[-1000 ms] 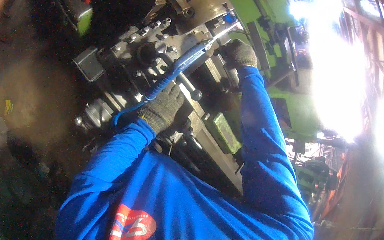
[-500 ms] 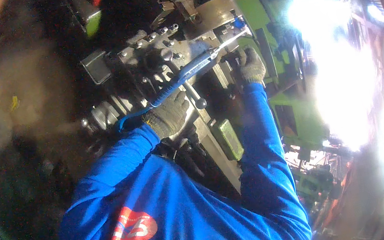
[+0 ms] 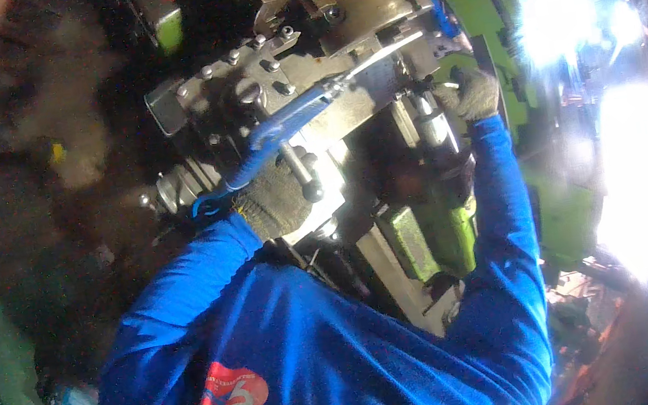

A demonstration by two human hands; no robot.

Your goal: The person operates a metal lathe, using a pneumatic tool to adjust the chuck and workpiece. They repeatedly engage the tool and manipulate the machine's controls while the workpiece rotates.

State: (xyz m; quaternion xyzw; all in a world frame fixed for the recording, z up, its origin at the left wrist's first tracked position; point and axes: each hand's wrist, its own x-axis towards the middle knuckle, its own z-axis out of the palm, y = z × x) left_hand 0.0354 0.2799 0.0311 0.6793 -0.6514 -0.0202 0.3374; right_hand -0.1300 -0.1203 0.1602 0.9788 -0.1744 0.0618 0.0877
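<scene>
- Head view showed the left hand (image 3: 278, 201), in a grey knit glove, closed around the lower end of a blue-handled tool (image 3: 281, 130) whose thin metal blade reached up to the round chuck (image 3: 370, 1) of a lathe.
- The right hand (image 3: 474, 92), also gloved, was curled onto a part at the right edge of the grey tool block (image 3: 257, 79); what it pinched could not be told.
- The tool lay slanted across the tool block, its tip just beside the chuck face.
- Judgement: the tool was best steadied low on the handle, with the wrist in line with the blade.
- Judgement: the blue sleeves (image 3: 498, 203) were best kept well apart from the chuck.
- Judgement: glare from the bright lamps (image 3: 554, 13) hid the right side, so contact there needed checking by feel.
</scene>
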